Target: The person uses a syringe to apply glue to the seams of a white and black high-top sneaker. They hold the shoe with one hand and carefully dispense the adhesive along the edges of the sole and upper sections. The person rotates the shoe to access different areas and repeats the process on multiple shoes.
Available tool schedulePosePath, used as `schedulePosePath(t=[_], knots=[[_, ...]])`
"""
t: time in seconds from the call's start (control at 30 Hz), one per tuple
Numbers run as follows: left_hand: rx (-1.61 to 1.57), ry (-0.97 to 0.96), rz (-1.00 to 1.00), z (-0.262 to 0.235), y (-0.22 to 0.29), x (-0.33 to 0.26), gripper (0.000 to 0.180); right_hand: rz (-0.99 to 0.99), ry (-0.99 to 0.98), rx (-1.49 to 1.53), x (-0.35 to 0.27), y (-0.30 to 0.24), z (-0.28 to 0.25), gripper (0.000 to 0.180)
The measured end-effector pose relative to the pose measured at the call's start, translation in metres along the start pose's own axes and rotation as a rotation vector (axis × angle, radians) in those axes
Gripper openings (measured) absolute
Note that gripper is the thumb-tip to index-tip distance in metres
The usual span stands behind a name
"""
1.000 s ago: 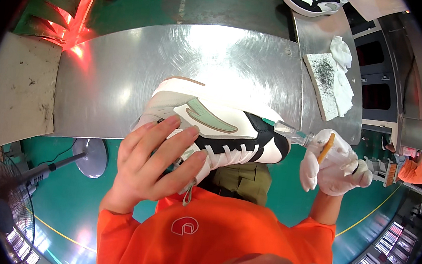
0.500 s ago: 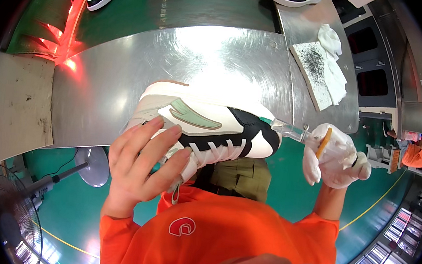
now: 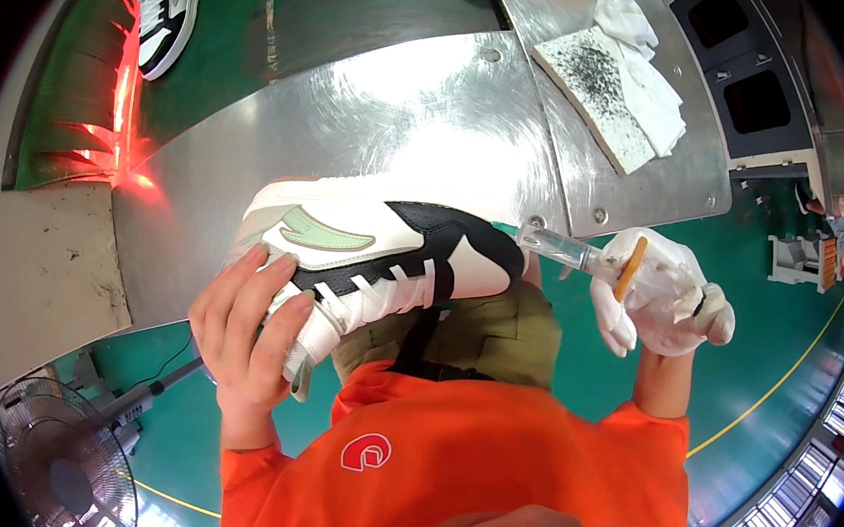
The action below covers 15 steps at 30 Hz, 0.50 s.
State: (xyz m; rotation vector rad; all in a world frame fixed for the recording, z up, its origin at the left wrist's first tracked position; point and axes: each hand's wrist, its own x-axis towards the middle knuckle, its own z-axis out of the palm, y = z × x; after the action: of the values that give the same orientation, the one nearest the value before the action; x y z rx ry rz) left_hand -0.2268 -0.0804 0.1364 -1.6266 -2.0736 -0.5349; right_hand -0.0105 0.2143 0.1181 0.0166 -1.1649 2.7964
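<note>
Head view, the only one I have. Since a second ago the sneaker (image 3: 373,254) has swung from tilted to nearly level, toe toward my right, and it sits lower over the near edge of the steel tabletop (image 3: 375,109), above my lap. The syringe-like applicator (image 3: 569,251) has stayed with its green tip touching the toe, so I judge the work along the toe seam is going on rather than finished.

My left hand (image 3: 250,334) comes up from the lower edge, fingers together and clamped around the heel and laces. My right hand (image 3: 660,299), in a white glove, has its fingers closed on the applicator barrel, wrist bent inward toward the shoe.

On the tabletop's far right corner lie a speckled pad (image 3: 598,88) and a white cloth (image 3: 645,67). A second sneaker (image 3: 163,15) rests on the green belt (image 3: 364,8) beyond.
</note>
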Motion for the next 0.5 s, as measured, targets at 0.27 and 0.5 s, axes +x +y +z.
schedulePosePath(t=[0.27, 0.5], knots=[[0.099, -0.033, -0.016, -0.003, 0.015, -0.005, 0.037, -0.083, -0.008, 0.097, -0.013, 0.018, -0.016, 0.114], [0.187, -0.049, -0.094, -0.003, 0.046, -0.016, 0.07, -0.172, 0.052, 0.203, -0.019, 0.039, -0.023, 0.107]])
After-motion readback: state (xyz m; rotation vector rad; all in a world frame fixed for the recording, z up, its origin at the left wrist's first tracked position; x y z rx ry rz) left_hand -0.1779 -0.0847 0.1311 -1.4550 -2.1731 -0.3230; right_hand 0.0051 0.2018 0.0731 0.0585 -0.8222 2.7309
